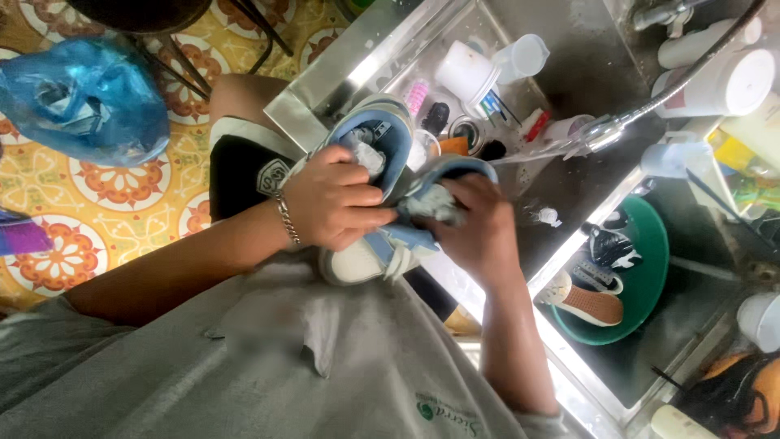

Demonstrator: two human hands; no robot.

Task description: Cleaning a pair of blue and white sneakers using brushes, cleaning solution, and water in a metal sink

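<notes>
I hold a pair of light blue and white sneakers over my lap, at the edge of a steel sink. My left hand (333,199), with a chain bracelet at the wrist, grips one blue sneaker (382,130) whose opening is stuffed with pale crumpled paper. My right hand (479,228) clasps the other blue sneaker (390,248) and presses a wad of crumpled paper (435,203) into it. The two shoes touch each other between my hands.
The steel sink (561,89) holds white cups, brushes and small bottles. A metal spray hose (650,106) crosses it. A green basin (642,284) with a black and white shoe sits in a second sink. A blue plastic bag (81,97) lies on the patterned floor.
</notes>
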